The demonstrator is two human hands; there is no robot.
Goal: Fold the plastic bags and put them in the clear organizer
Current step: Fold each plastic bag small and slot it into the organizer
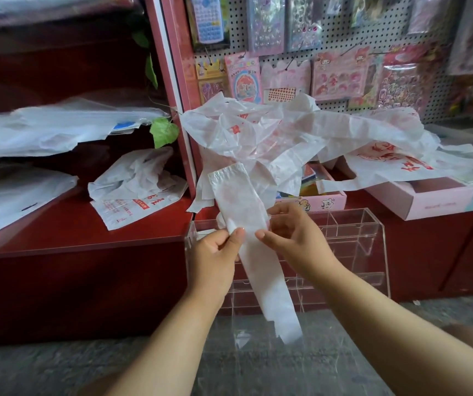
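The plastic bag (246,241), already narrowed into a long white strip, is being held in mid-air at the centre of the frame, above the clear organizer (352,241). Left of the strip, the left hand (215,252) is pinching its edge between thumb and curled fingers; to the right, the right hand (292,232) is gripping the opposite edge with thumb and fingertips. The strip's long axis is running from upper left to lower right, its crimped top end pointing up and away and its loose tail hanging below both hands, so the next fold is judged to depend on bringing that tail upward. Both hands are about equally near. Further right, a crumpled pile of bags (301,132) is lying on the counter; red printed characters are showing there, too blurred to be read.
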